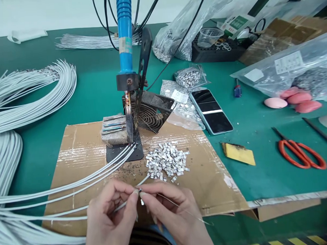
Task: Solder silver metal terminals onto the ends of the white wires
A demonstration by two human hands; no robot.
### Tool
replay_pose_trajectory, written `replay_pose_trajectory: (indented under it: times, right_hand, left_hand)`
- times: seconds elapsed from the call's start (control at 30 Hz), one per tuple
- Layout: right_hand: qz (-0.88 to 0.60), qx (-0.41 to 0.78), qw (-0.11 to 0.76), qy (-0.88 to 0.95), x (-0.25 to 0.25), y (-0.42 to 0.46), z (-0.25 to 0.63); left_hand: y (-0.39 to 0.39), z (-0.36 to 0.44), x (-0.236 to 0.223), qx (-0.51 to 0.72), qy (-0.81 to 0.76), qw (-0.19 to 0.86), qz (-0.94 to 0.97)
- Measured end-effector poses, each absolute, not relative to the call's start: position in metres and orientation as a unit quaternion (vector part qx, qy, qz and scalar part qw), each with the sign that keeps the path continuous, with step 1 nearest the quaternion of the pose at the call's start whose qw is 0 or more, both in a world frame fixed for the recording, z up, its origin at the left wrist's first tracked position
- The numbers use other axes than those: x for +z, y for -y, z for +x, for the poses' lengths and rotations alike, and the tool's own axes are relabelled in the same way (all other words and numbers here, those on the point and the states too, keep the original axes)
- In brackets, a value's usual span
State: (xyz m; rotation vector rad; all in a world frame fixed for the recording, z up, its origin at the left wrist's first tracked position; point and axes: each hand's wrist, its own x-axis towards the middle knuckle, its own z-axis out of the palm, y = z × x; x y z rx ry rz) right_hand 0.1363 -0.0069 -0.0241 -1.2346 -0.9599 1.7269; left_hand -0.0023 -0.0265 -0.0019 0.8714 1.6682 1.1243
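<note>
My left hand [110,209] and right hand [172,205] pinch a tiny silvery metal piece [140,190], apparently aligning it; the next move likely calls for steady fingertip pressure.

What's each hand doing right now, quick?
Left hand: closed, pinching at a tiny, silvery, metal-looking piece.
Right hand: closed, pinching at the same piece.

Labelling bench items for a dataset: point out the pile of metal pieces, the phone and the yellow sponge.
Pile of metal pieces [167,161]: head view, middle of the heap.
Phone [211,111]: head view, middle of the screen.
Yellow sponge [239,154]: head view, yellow top face.
</note>
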Motion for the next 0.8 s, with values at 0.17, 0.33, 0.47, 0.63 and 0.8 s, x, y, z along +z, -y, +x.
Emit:
replay_pose_trajectory:
  times: [0.17,0.33,0.47,0.63,0.8]
  right_hand:
    - [-0.494,0.705,0.399,0.316,-0.025,0.01,0.133]
    - [-0.487,0.714,0.425,0.27,-0.03,0.013,0.128]
    - [-0.489,0.711,0.445,0.239,-0.03,0.016,0.123]
    - [-0.514,0.674,0.487,0.211,-0.028,0.023,0.11]
    - [-0.528,0.657,0.496,0.209,-0.022,0.022,0.104]
  left_hand:
    - [0.033,0.004,-0.004,0.462,-0.682,0.4,0.403]
    - [0.038,0.008,-0.011,0.461,-0.684,0.37,0.427]
    - [0.04,0.01,-0.016,0.474,-0.681,0.37,0.419]
    - [0.043,0.011,-0.019,0.491,-0.681,0.391,0.378]
    - [0.042,0.006,-0.021,0.493,-0.657,0.464,0.33]
